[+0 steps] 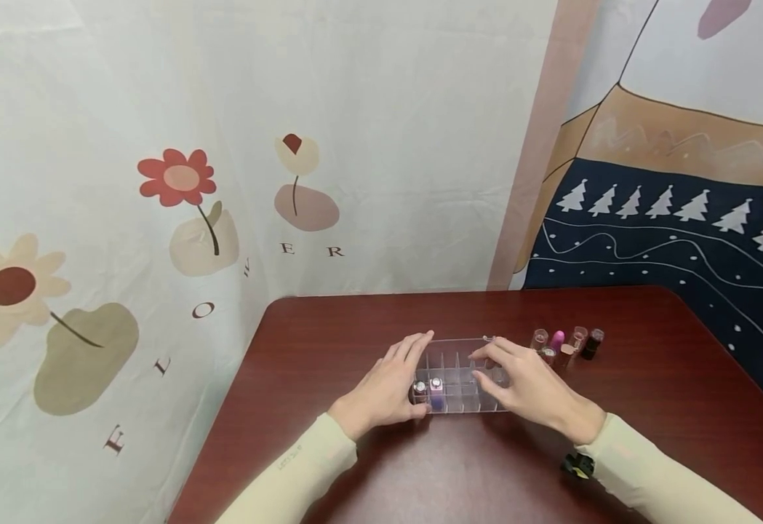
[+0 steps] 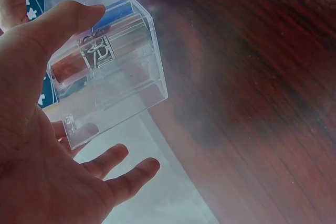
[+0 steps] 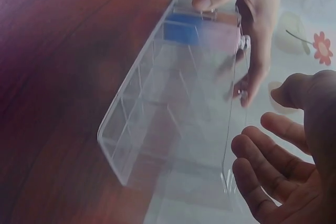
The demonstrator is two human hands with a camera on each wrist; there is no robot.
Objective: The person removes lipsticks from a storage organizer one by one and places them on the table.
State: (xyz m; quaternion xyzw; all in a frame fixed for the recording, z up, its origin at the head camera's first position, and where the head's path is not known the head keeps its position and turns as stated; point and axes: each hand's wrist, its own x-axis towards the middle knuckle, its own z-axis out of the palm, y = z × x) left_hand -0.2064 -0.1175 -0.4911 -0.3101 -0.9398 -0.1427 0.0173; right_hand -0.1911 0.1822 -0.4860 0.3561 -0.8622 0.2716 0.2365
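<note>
A clear plastic lipstick organizer point(image 1: 460, 399) with small compartments stands on the table in front of me. My left hand point(image 1: 384, 386) holds its left end, thumb at the front corner and fingers along the side and back. Two lipstick tubes stand in the left compartments: one pink and blue point(image 1: 436, 393), the other a tube point(image 2: 102, 53) with a silvery emblem and a reddish-brown part. Over the right end, my right hand point(image 1: 528, 382) has loosely bent, spread fingers and holds nothing. In the right wrist view its fingers point(image 3: 257, 150) are apart from the organizer's wall.
Several more lipsticks stand right of the organizer, behind my right hand, among them a magenta one point(image 1: 557, 340), a black one point(image 1: 593, 344) and a clear-capped one point(image 1: 578, 337). The reddish-brown table point(image 1: 329, 327) meets a printed cloth backdrop point(image 1: 388, 269) at its far edge.
</note>
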